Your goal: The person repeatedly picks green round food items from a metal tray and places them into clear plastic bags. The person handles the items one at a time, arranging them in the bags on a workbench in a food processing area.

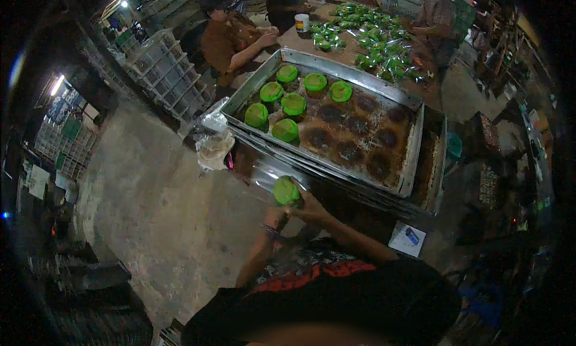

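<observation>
In front of my body, a round green bun (285, 191) is held between my two hands. My right hand (310, 206) grips its right side, the thumb along the upper edge. My left hand (275, 216), with a bracelet at the wrist, is under the bun, its fingers mostly hidden. A sheet or bag of clear plastic (269, 171) sticks out just beyond the bun; which hand holds it cannot be made out. Past the hands, a metal baking tray (333, 66) carries several more green buns (293, 104) at its left end, with dark round marks across its right part.
More trays (434, 166) are stacked beneath the top one. A plastic packet (216, 150) lies at their left corner. Several wrapped green items (378, 35) and a white tub (302, 23) stand on the far table. One person (236, 40) sits at left, another (436, 20) far right. Crates (164, 71) are stacked leftward.
</observation>
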### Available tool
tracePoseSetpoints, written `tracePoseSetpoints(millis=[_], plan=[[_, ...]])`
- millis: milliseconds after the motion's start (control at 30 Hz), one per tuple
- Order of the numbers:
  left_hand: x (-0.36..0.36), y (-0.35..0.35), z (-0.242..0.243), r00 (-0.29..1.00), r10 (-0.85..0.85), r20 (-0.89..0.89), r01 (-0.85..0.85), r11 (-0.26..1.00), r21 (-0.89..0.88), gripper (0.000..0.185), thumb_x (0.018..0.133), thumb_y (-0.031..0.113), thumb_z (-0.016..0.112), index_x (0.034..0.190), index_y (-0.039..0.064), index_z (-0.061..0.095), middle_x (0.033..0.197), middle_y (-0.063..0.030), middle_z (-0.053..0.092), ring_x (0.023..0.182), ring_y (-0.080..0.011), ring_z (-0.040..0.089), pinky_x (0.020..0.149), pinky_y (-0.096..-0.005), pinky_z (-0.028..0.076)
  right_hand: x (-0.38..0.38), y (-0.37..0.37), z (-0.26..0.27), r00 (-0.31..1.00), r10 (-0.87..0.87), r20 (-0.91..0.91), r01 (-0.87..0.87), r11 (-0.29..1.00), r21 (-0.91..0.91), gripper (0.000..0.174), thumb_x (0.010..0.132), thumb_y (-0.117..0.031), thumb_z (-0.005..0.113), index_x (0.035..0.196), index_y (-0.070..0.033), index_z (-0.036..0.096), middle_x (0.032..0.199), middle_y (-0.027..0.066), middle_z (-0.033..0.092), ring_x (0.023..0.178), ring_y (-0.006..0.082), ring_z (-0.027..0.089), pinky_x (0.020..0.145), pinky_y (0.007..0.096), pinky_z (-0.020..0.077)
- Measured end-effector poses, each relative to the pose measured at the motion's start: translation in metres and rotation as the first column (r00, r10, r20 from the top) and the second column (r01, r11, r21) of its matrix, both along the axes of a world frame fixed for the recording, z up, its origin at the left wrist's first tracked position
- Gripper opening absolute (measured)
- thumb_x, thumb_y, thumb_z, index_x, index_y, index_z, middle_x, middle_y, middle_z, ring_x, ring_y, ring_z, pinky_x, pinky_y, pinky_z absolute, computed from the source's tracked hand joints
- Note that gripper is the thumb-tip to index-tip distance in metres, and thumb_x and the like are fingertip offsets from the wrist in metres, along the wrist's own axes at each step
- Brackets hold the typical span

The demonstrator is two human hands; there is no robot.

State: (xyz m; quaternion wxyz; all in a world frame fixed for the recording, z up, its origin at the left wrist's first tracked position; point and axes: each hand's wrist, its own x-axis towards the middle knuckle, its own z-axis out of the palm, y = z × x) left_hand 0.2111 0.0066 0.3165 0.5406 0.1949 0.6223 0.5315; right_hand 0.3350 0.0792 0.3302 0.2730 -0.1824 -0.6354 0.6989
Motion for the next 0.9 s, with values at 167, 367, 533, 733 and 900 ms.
tracePoseSetpoints(millis=[167, 367, 533, 733, 900], plan=[[-0.015, 0.003, 0.011, 0.964, -0.256, -0.066, 0.249, 0.964, -0.093, 0.033, 0.092, 0.024, 0.052, 0.115, -0.001, 0.052, 0.089, -0.0045, 0.06, 0.074, -0.0177, 0.058, 0.069, -0.0313, 0.05, -0.031, 0.025, 0.068, 0.975, -0.071, 0.21, -0.031, 0.894, 0.447, 0.046, 0.089, -0.017, 0.053, 0.133, -0.006, 0.042, 0.124, 0.0166, 0.053, 0.108, 0.0258, 0.055, 0.093, 0.0344, 0.042], [-0.078, 0.015, -0.114, 0.373, -0.547, -0.75, 0.687, 0.706, -0.173, 0.036, 0.091, 0.028, 0.051, 0.111, -0.002, 0.053, 0.08, -0.0104, 0.064, 0.07, -0.0209, 0.063, 0.062, -0.0355, 0.052, -0.019, 0.084, 0.213, 0.895, -0.025, 0.445, -0.22, 0.843, 0.49, 0.031, 0.094, -0.017, 0.045, 0.122, -0.007, 0.053, 0.107, 0.0166, 0.061, 0.087, 0.026, 0.063, 0.075, 0.0367, 0.0508], [-0.101, 0.041, -0.242, 0.61, -0.427, -0.668, 0.375, 0.898, -0.232, 0.042, 0.09, 0.035, 0.052, 0.113, 0.0, 0.053, 0.065, -0.0101, 0.062, 0.056, -0.0212, 0.062, 0.048, -0.036, 0.051, -0.011, 0.154, 0.266, 0.964, -0.249, -0.09, 0.259, 0.821, 0.509, 0.042, 0.093, -0.031, 0.049, 0.125, -0.005, 0.045, 0.117, 0.0135, 0.053, 0.101, 0.0275, 0.055, 0.085, 0.0389, 0.0459], [-0.084, 0.041, -0.234, 0.767, -0.26, -0.586, 0.211, 0.965, -0.153, 0.044, 0.093, 0.038, 0.045, 0.108, -0.001, 0.059, 0.068, -0.0111, 0.062, 0.061, -0.0224, 0.062, 0.057, -0.0374, 0.051, -0.036, 0.354, 0.203, 0.742, -0.651, -0.16, 0.519, 0.408, 0.751, 0.058, 0.086, -0.036, 0.057, 0.133, -0.007, 0.038, 0.129, 0.018, 0.043, 0.113, 0.0347, 0.047, 0.095, 0.0427, 0.0401], [-0.089, 0.05, -0.213, 0.474, -0.54, -0.695, 0.13, 0.824, -0.551, 0.051, 0.092, 0.046, 0.042, 0.106, 0.001, 0.061, 0.084, -0.0128, 0.065, 0.079, -0.0272, 0.062, 0.074, -0.0393, 0.049, -0.03, 0.36, 0.066, 0.414, -0.779, 0.471, 0.109, 0.556, 0.824, 0.073, 0.079, -0.034, 0.064, 0.138, -0.009, 0.031, 0.137, 0.0238, 0.035, 0.121, 0.0427, 0.041, 0.1, 0.046, 0.036]])
